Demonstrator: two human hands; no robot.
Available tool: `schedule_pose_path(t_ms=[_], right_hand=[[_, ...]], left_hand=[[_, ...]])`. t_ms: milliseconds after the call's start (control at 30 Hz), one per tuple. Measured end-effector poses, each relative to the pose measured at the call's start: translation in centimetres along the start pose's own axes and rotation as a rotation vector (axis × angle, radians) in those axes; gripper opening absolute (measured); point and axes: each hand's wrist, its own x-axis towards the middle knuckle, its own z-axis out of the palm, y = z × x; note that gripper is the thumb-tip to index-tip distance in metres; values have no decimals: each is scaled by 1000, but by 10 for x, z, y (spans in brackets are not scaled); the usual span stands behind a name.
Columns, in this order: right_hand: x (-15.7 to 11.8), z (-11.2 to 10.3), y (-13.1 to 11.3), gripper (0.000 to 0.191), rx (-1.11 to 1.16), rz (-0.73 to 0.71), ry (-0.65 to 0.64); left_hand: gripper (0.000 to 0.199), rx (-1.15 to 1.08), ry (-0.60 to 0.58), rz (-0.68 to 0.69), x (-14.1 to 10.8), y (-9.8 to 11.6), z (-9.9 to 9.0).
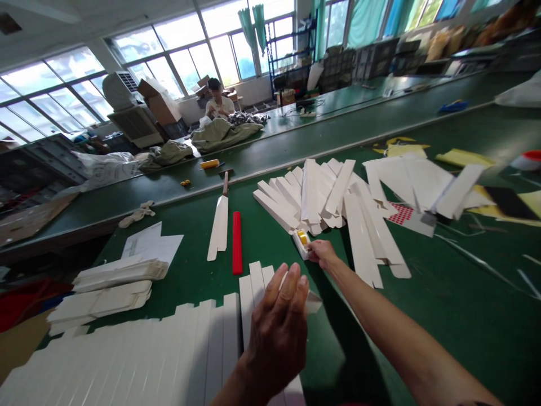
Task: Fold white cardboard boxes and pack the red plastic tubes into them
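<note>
My left hand (pixel 279 321) is in front of me, fingers pressed together and bent over a narrow white paper box. That box's pointed end flap (pixel 314 302) sticks out to the right; the palm hides most of the rest. My right hand (pixel 322 254) reaches forward, its closed fingers at the near right end of a small white tape dispenser (pixel 301 243) with a yellow roll. Whether a strip of tape is between those fingers is too small to tell. Long white boxes (pixel 169 349) lie side by side at the lower left, reaching under my left hand.
Flat white cartons (pixel 315 194) are piled beyond the dispenser. A red bar (pixel 237 242) and a wooden-handled knife-like tool (pixel 220 220) lie left of them. Bundled white cartons (pixel 101 299) are at the left; paper scraps (pixel 414 180) at the right. A person (pixel 220 104) sits across the tables.
</note>
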Motion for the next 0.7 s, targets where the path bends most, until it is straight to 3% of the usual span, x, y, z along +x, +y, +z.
schedule_pose_path(t_ms=[300,600,700], right_hand=[[-11,-11,37,18,89,-117,7],[-21,-7,44,19,52,-69,-17],[-29,-5,44,20,42,-66,-13]], left_hand=[[55,-37,6,15,-2,-10,2],[56,-61,40,-34,4,-14,8],[53,-77,33,-137,8,-12,8]])
